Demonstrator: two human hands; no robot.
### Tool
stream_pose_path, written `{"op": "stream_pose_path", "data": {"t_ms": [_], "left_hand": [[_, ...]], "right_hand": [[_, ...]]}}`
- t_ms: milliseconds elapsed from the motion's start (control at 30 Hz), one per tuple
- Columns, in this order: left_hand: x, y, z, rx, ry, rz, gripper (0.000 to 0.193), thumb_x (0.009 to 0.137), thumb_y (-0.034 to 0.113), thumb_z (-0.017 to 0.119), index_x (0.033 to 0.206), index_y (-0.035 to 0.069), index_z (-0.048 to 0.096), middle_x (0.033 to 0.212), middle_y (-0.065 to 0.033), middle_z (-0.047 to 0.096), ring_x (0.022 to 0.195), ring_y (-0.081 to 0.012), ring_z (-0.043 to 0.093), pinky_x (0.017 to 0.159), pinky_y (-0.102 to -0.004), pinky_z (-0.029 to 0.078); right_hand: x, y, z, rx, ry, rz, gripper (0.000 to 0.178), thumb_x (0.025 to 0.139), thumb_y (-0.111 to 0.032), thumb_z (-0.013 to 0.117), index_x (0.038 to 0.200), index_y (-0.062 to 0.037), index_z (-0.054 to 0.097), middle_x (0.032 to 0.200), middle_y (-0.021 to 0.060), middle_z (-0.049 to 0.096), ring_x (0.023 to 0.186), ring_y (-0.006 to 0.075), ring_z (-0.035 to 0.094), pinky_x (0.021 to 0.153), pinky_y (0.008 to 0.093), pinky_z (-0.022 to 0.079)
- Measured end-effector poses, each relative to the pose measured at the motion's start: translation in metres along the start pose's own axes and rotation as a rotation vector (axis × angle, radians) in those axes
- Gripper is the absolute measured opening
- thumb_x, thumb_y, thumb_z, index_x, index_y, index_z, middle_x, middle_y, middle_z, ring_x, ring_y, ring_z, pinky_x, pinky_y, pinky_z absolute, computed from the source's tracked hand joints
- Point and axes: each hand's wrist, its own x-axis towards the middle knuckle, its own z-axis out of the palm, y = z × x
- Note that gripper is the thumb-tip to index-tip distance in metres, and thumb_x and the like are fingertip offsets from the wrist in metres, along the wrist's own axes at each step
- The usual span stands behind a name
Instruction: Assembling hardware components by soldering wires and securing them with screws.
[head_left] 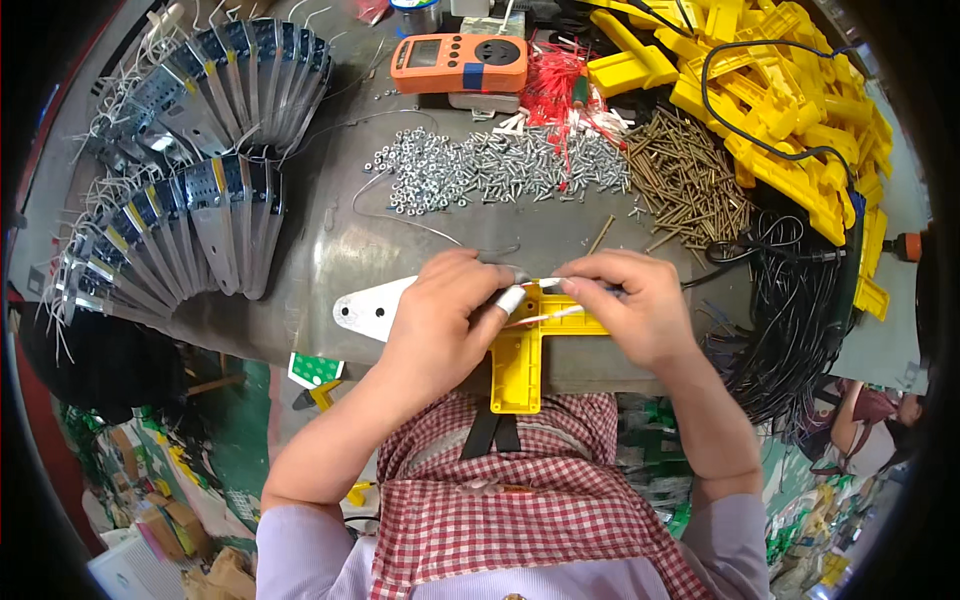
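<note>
Over the near edge of the bench, a yellow T-shaped plastic housing (517, 372) lies with its hollow side up. My left hand (435, 318), white tape round a digit, pinches a thin wire above the housing's crosspiece. My right hand (637, 308) is closed in a pinch on a wire just beside it; the exact ends between the fingertips are too small to make out. A white strand (545, 317) runs across the housing below both hands. Partly under my left hand is a white tapered plate (360, 310) with two dark holes.
Loose nuts (420, 170), silver screws (545, 165) and brass-coloured screws (690, 175) lie beyond my hands. An orange meter (460, 63) stands behind. Yellow housings (790, 100) and black cables (790, 330) pile up right; fanned strips with wires (215, 215) lie left.
</note>
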Motion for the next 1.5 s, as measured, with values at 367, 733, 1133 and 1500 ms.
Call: {"op": "stream_pose_path", "data": {"t_ms": [367,733,1133,1500], "left_hand": [[0.004,0.006,-0.004,-0.112,0.008,-0.265,0.011,0.076,0.010,0.064,0.082,0.001,0.061,0.076,-0.0134,0.063,0.071,-0.0301,0.060,0.085,-0.0419,0.046],[-0.003,-0.004,-0.009,-0.077,-0.078,-0.092,0.010,0.081,0.011,0.064,0.087,0.003,0.063,0.075,-0.0095,0.064,0.073,-0.0249,0.062,0.095,-0.0433,0.039],[-0.006,-0.004,-0.004,0.092,0.001,0.124,0.022,0.077,0.003,0.065,0.098,0.004,0.058,0.071,-0.0092,0.061,0.071,-0.0262,0.062,0.093,-0.0445,0.042],[-0.018,0.021,0.000,0.390,-0.019,0.115,0.026,0.068,0.022,0.072,0.084,0.007,0.058,0.113,-0.0100,0.050,0.114,-0.0330,0.044,0.103,-0.0575,0.023]], "right_hand": [[-0.007,-0.002,0.011,-0.175,0.139,-0.258,0.010,0.075,-0.008,0.071,0.084,-0.0049,0.069,0.067,0.0070,0.055,0.064,0.0226,0.057,0.060,0.0330,0.045],[0.000,-0.002,0.024,-0.309,0.200,-0.412,0.015,0.071,-0.009,0.074,0.084,-0.0061,0.069,0.064,0.0055,0.055,0.062,0.0226,0.057,0.055,0.0334,0.044],[-0.002,0.006,0.024,-0.206,0.144,-0.323,0.012,0.077,-0.010,0.069,0.087,-0.0052,0.065,0.076,0.0074,0.059,0.067,0.0254,0.058,0.062,0.0347,0.046],[-0.006,-0.001,-0.004,-0.151,-0.112,-0.247,0.015,0.075,-0.009,0.069,0.087,-0.0028,0.061,0.080,0.0103,0.056,0.080,0.0291,0.057,0.071,0.0369,0.046]]}}
